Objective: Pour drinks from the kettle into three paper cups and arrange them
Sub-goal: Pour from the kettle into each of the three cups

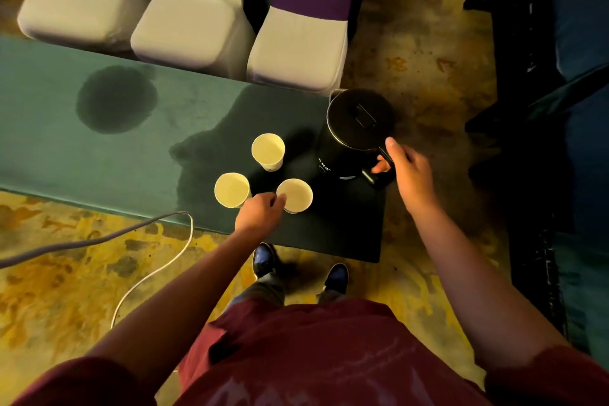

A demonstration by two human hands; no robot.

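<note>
A black kettle (356,128) with its lid closed stands upright at the right end of the green table (82,142). My right hand (407,168) grips its handle, thumb on top. Three pale paper cups stand in a triangle left of the kettle: a far cup (268,151), a near left cup (231,189) and a near right cup (295,195). My left hand (260,212) sits between the two near cups, its fingers pinching the near right cup's rim. I cannot tell what the cups hold.
Dark wet patches (117,99) stain the tablecloth left of and around the cups. Three white-covered chairs (296,39) with purple bands stand behind the table. A white cable (155,270) loops over the patterned floor at the left. Dark furniture (560,109) stands at the right.
</note>
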